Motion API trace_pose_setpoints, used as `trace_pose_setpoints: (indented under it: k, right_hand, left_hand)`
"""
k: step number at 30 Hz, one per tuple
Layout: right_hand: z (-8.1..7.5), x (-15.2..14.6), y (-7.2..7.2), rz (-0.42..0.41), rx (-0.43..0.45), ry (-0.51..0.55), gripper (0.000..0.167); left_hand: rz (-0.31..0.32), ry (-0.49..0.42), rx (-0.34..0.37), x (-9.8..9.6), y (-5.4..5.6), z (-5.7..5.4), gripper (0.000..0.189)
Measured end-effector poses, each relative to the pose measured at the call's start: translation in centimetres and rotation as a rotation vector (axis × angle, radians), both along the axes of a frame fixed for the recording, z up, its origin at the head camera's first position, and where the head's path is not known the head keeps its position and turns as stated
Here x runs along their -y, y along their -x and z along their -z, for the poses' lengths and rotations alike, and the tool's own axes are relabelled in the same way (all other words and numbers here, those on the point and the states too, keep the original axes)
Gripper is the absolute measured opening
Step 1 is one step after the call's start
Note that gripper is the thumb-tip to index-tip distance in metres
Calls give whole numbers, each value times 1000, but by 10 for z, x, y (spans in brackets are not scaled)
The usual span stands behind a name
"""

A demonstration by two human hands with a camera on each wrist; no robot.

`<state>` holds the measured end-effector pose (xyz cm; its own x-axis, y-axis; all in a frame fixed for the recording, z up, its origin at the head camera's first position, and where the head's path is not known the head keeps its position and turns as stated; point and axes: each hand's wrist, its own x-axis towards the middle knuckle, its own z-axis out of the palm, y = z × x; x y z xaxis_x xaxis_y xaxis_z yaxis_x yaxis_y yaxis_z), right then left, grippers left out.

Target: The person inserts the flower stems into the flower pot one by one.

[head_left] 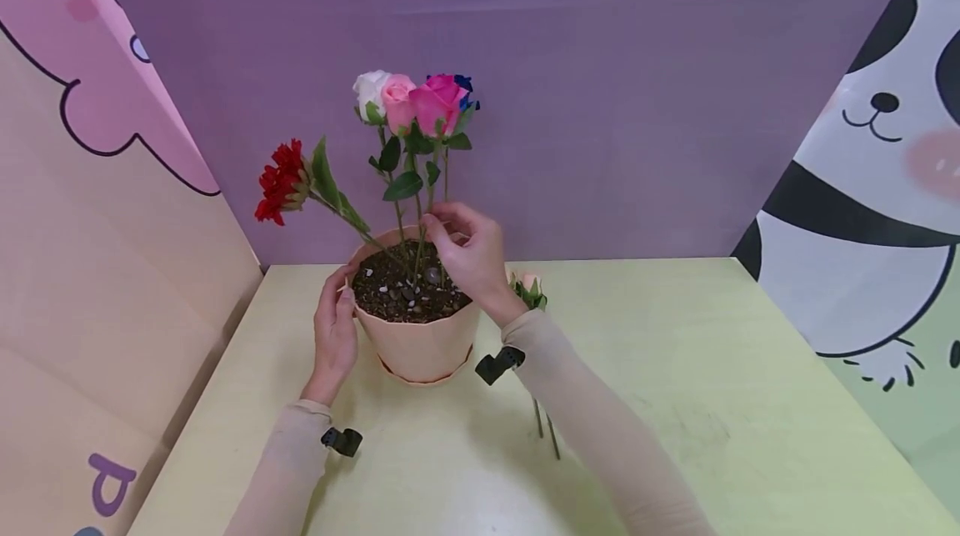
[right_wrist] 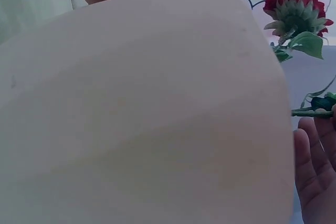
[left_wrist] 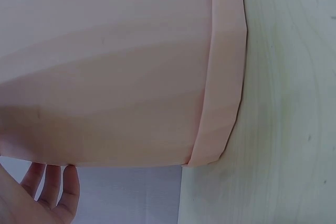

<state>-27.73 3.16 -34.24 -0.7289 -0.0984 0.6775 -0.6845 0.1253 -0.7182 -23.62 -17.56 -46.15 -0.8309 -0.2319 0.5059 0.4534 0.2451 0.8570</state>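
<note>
A peach flower pot [head_left: 420,344] filled with dark soil [head_left: 405,290] stands on the table. My left hand [head_left: 335,336] holds its left side near the rim; in the left wrist view the fingers [left_wrist: 68,187] touch the pot wall. My right hand [head_left: 472,257] reaches over the right rim and pinches a stem under the hot pink rose [head_left: 437,105]. Close by rise a white rose [head_left: 371,92], a light pink rose [head_left: 399,101] and a partly hidden blue flower [head_left: 465,87]. A red flower [head_left: 282,182] leans out to the left from the soil.
More flowers with pale pink heads [head_left: 531,286] lie on the table [head_left: 675,403] right of the pot, partly hidden under my right forearm. A purple backdrop [head_left: 637,102] stands behind, with a printed panel on each side.
</note>
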Motion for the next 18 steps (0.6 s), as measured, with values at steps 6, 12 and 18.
trace_pose_setpoints:
  k: [6, 12, 18]
  right_hand:
    - [1, 5, -1, -31, 24, -15, 17]
    - [2, 9, -3, -47, 57, -25, 18]
    - [3, 12, -4, -81, 33, -76, 18]
  left_hand:
    - [-9, 21, 15, 0, -1, 2, 44]
    - [-16, 17, 2, -1, -2, 2, 43]
    - [-28, 26, 6, -1, -2, 1, 43]
